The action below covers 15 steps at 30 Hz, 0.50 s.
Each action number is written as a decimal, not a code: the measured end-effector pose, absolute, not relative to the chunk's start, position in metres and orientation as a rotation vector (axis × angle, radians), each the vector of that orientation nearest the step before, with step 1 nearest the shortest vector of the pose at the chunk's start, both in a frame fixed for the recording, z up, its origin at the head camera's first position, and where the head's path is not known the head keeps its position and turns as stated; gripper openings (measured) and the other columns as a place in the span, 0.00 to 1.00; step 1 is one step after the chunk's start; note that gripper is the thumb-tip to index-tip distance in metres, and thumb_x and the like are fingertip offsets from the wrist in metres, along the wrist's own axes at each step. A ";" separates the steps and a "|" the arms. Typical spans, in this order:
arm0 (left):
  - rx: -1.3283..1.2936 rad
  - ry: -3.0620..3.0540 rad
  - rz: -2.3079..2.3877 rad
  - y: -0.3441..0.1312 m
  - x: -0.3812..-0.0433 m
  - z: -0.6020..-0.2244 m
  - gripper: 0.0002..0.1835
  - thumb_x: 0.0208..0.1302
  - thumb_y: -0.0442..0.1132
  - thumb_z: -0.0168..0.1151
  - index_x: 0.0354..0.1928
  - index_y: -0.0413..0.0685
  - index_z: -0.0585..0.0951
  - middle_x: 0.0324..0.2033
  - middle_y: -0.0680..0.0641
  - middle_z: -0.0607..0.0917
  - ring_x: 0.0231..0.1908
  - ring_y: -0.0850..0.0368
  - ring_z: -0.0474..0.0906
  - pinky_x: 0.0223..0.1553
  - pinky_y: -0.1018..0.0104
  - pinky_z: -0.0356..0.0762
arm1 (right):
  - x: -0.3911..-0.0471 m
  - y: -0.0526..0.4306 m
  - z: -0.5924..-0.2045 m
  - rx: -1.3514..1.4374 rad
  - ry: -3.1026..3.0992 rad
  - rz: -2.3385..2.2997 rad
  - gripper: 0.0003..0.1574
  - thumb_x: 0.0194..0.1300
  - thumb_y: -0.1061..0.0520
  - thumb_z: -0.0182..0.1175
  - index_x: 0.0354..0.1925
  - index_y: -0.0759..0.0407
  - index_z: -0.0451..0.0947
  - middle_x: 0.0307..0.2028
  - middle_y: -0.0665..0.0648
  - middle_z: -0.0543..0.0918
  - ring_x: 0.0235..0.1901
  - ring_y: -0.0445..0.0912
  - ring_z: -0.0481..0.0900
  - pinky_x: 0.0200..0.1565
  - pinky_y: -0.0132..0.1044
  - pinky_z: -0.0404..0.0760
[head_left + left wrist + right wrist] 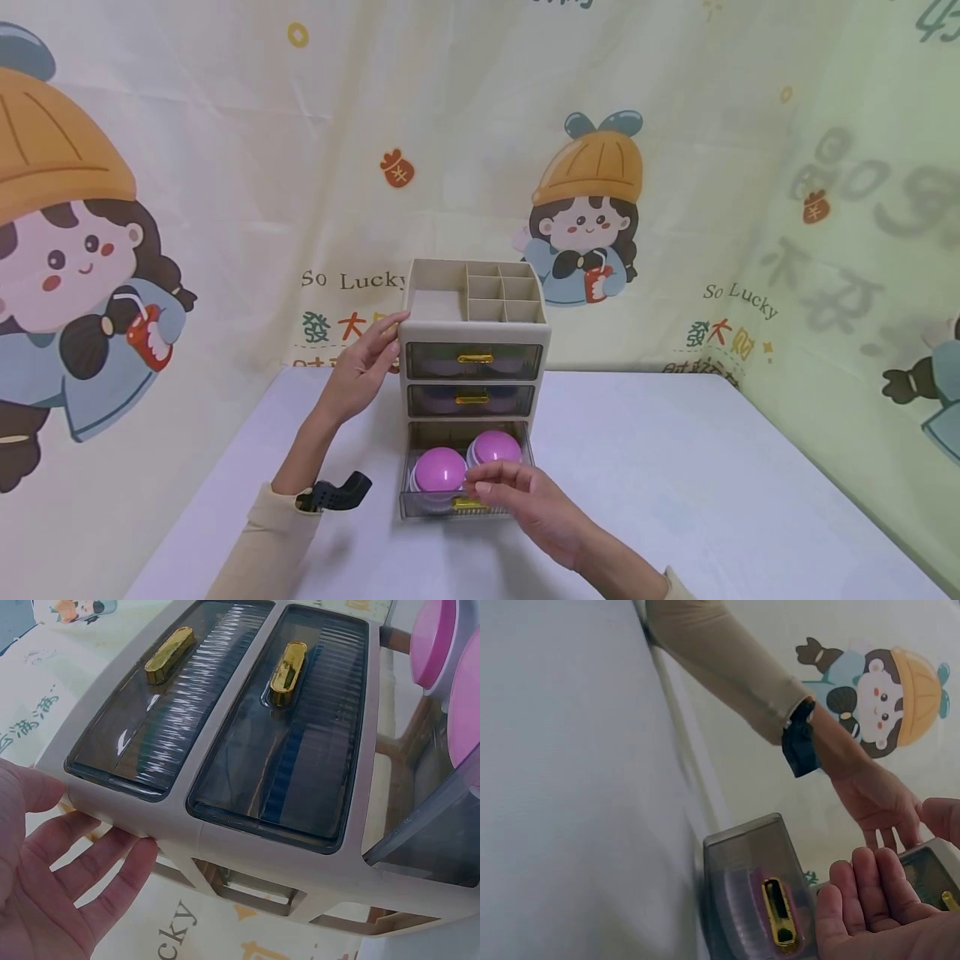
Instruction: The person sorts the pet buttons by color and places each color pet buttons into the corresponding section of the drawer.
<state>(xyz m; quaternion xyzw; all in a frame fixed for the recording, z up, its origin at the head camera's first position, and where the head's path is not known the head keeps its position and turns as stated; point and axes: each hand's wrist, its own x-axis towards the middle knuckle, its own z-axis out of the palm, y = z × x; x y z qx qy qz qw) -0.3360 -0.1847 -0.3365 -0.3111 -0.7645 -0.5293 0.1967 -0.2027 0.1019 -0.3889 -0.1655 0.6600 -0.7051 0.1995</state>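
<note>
A cream desktop organizer [475, 332] stands on the table, its bottom drawer [414, 505] pulled out. Inside that drawer sit two round jars with glossy pink lids, a nearer jar [440, 469] and a farther jar [496, 447]. My left hand [360, 371] rests against the organizer's upper left side; in the left wrist view its fingertips [142, 851] touch the side wall. Over the drawer's front right hovers my right hand [536, 507], fingers loosely bent and holding nothing visible. It partly covers the farther jar and the gold handle [467, 503].
Two closed dark drawers, an upper drawer [435, 362] and a middle drawer [433, 401], bear gold handles. Divided compartments [504, 292] top the organizer. The white table [675, 483] spreads to both sides, with a printed curtain [457, 200] behind.
</note>
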 end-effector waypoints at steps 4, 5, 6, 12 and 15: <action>-0.876 -2.136 -1.484 -0.185 -0.337 -0.337 0.26 0.80 0.38 0.51 0.75 0.65 0.69 0.70 0.45 0.75 0.62 0.45 0.79 0.46 0.63 0.84 | -0.202 0.099 -0.394 -0.435 1.792 -1.993 0.24 0.74 0.54 0.60 0.60 0.69 0.76 0.57 0.60 0.84 0.59 0.47 0.81 0.65 0.38 0.73; -0.879 -2.133 -1.488 -0.185 -0.337 -0.337 0.26 0.80 0.38 0.51 0.75 0.64 0.69 0.70 0.44 0.75 0.62 0.45 0.80 0.46 0.64 0.84 | -0.201 0.099 -0.396 -0.433 1.776 -2.000 0.24 0.75 0.54 0.60 0.59 0.70 0.76 0.57 0.60 0.84 0.59 0.47 0.81 0.64 0.37 0.74; -0.881 -2.130 -1.491 -0.185 -0.338 -0.337 0.26 0.80 0.37 0.51 0.75 0.64 0.69 0.70 0.44 0.75 0.61 0.45 0.80 0.46 0.64 0.84 | -0.201 0.098 -0.398 -0.426 1.762 -2.008 0.24 0.75 0.54 0.60 0.59 0.70 0.76 0.56 0.60 0.84 0.58 0.46 0.81 0.63 0.36 0.76; -0.877 -2.132 -1.497 -0.185 -0.338 -0.337 0.26 0.80 0.38 0.51 0.75 0.64 0.69 0.70 0.45 0.74 0.60 0.45 0.81 0.45 0.68 0.83 | -0.199 0.093 -0.410 -0.370 1.700 -2.000 0.26 0.77 0.51 0.57 0.60 0.72 0.77 0.53 0.59 0.86 0.53 0.44 0.83 0.58 0.35 0.80; -0.875 -2.132 -1.498 -0.184 -0.338 -0.337 0.26 0.80 0.38 0.51 0.75 0.64 0.69 0.70 0.45 0.74 0.60 0.45 0.80 0.45 0.67 0.83 | -0.199 0.090 -0.416 -0.345 1.685 -1.994 0.28 0.77 0.51 0.56 0.60 0.73 0.77 0.51 0.58 0.87 0.51 0.44 0.84 0.55 0.34 0.81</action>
